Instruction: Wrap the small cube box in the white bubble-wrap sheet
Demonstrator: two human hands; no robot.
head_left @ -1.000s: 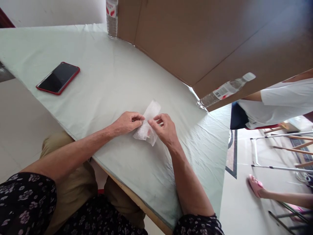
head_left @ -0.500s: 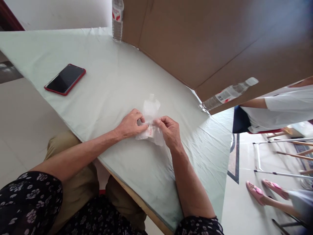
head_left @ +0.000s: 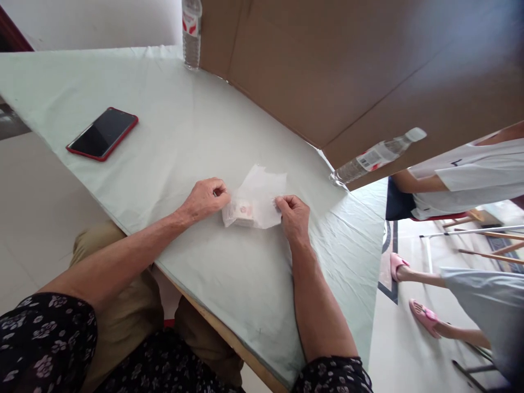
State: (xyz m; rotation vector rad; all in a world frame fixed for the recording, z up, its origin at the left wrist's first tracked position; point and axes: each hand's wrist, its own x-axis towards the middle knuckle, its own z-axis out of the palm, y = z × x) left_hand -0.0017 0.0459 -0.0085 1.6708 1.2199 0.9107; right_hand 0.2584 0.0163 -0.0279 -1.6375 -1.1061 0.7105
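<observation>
A thin, whitish translucent wrapping sheet [head_left: 264, 188] lies spread on the table in front of me. On it rests a small pale block with a reddish mark [head_left: 244, 212], partly covered by the sheet at its left. My left hand [head_left: 207, 197] pinches the sheet's left edge between thumb and forefinger. At the opposite side, my right hand [head_left: 293, 213] has its fingertips closed on the right edge of the sheet. Both forearms lean over the near edge of the table.
A red-cased phone [head_left: 103, 134] lies at the left on the pale green tablecloth [head_left: 164, 131]. A tall cardboard panel [head_left: 311, 71] stands behind, with a plastic bottle [head_left: 191, 35] and a leaning bottle [head_left: 376, 156] against it. A person in a white shirt [head_left: 483, 174] is at the right.
My hands have moved apart, drawing the sheet open sideways. The marked block now shows more clearly on it. At the right, the pink-slippered feet have shifted.
</observation>
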